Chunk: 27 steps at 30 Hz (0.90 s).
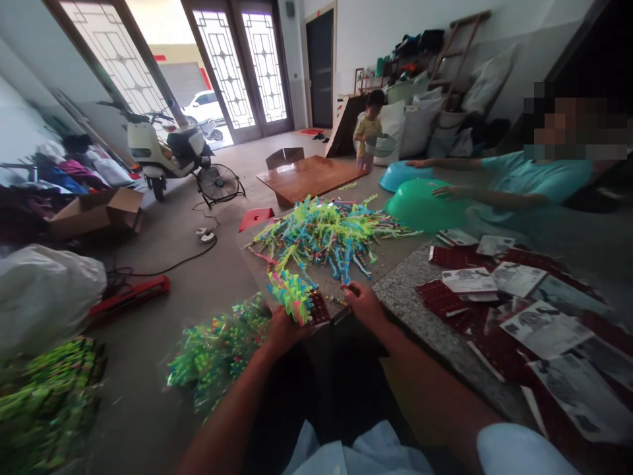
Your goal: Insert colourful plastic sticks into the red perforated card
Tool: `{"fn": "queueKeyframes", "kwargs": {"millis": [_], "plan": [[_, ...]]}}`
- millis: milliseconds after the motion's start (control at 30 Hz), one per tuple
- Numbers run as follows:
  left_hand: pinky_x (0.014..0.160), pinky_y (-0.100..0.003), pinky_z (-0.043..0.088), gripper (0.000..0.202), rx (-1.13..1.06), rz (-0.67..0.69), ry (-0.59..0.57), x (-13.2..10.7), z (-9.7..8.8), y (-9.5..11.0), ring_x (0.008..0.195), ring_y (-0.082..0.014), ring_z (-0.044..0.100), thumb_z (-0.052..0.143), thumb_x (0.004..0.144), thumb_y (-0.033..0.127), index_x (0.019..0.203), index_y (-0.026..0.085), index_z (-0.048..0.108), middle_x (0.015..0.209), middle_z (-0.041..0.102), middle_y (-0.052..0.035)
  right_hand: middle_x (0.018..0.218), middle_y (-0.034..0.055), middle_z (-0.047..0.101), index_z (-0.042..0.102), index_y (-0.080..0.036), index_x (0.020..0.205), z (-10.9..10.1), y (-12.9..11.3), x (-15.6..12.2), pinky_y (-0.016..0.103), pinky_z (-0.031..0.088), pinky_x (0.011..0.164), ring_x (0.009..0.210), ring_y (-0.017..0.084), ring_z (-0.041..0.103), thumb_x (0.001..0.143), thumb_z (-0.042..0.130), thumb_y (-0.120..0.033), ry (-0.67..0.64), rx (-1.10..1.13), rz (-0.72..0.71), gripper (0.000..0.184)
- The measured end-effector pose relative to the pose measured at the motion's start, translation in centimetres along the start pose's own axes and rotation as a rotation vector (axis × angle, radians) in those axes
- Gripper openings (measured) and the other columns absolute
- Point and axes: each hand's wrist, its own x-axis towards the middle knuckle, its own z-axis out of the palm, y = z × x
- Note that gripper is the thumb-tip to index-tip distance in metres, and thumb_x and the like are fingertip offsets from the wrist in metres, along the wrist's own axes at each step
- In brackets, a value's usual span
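A loose pile of thin yellow-green, blue and pink strips [331, 227] covers much of the low table [390, 267] in front of me. My left hand [287, 326] is closed around a bunch of coloured strips [291, 293] at the near edge. Beside it lies a dark red card [319, 309], partly covered. My right hand [364, 305] pinches the near end of some blue strips [345, 260] that reach back into the pile. How many strips are in that pinch I cannot make out.
Red and white printed cards [519, 284] lie spread on the stone slab to the right. Across from me, a person in a light blue shirt [539, 181] touches green [425, 204] and blue basins [400, 175]. Clear bags of bright pieces [217, 359] stand left; a child [368, 132] stands farther back.
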Motion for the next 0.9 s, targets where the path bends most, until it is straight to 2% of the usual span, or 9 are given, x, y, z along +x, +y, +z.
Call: {"fn": "queueKeyframes", "kwargs": {"millis": [67,167,300,500,633,733,900], "plan": [[0.097,-0.050,0.059,0.050,-0.018,0.014,0.000,0.1,0.0,0.1,0.107,-0.0331,0.071,0.090,0.072,0.036,0.115,0.019,0.073,0.110,0.076,-0.0111,0.074,-0.0012,0.065,0.070,-0.017,0.107,2.3,0.1,-1.4,0.026,0.051,0.055,0.059,0.016,0.059,0.091,0.052,-0.045,-0.079,0.171,0.012,0.038],[0.095,-0.050,0.059,0.049,-0.042,0.026,-0.007,0.2,0.0,0.1,0.105,-0.0335,0.071,0.089,0.074,0.038,0.117,0.021,0.073,0.110,0.077,-0.0104,0.080,-0.0004,0.069,0.069,-0.017,0.101,4.8,0.4,-2.5,0.025,0.052,0.056,0.064,0.016,0.063,0.088,0.060,-0.049,-0.162,0.309,-0.012,0.036],[0.095,-0.051,0.059,0.051,-0.052,0.029,0.003,0.1,0.3,-0.4,0.107,-0.0348,0.071,0.090,0.074,0.045,0.116,0.022,0.073,0.111,0.076,-0.0111,0.084,0.0005,0.073,0.069,-0.018,0.099,6.2,0.4,-2.7,0.026,0.053,0.062,0.072,0.018,0.067,0.088,0.062,-0.048,-0.190,0.293,-0.062,0.032],[0.098,-0.051,0.057,0.054,-0.052,-0.005,-0.004,-0.1,0.8,-1.1,0.110,-0.0341,0.070,0.090,0.073,0.048,0.115,0.021,0.071,0.112,0.075,-0.0114,0.082,0.0028,0.070,0.068,-0.018,0.090,6.1,0.1,-2.9,0.028,0.047,0.074,0.076,0.018,0.062,0.095,0.060,-0.032,-0.122,-0.053,-0.266,0.017],[0.101,-0.052,0.055,0.059,-0.045,-0.013,-0.002,-0.2,0.6,-0.9,0.114,-0.0353,0.068,0.090,0.072,0.050,0.118,0.020,0.069,0.116,0.074,-0.0124,0.097,0.0072,0.071,0.065,-0.017,0.094,6.1,-0.7,-3.3,0.028,0.046,0.084,0.090,0.019,0.065,0.103,0.053,-0.024,-0.133,-0.270,-0.377,0.017],[0.101,-0.051,0.056,0.056,-0.028,-0.016,0.000,-0.2,0.6,-0.8,0.112,-0.0348,0.069,0.089,0.072,0.050,0.116,0.020,0.070,0.113,0.074,-0.0118,0.108,0.0101,0.071,0.065,-0.017,0.102,6.1,-1.8,-3.6,0.028,0.046,0.091,0.103,0.020,0.066,0.106,0.051,-0.021,-0.171,-0.486,-0.372,0.016],[0.100,-0.050,0.056,0.053,-0.012,-0.034,0.005,-0.2,0.7,-0.8,0.110,-0.0348,0.070,0.089,0.072,0.052,0.111,0.021,0.070,0.108,0.074,-0.0112,0.120,0.0139,0.070,0.064,-0.015,0.117,6.1,-3.9,-4.1,0.029,0.048,0.092,0.111,0.023,0.067,0.107,0.049,-0.022,-0.232,-0.762,-0.279,0.019]]}}
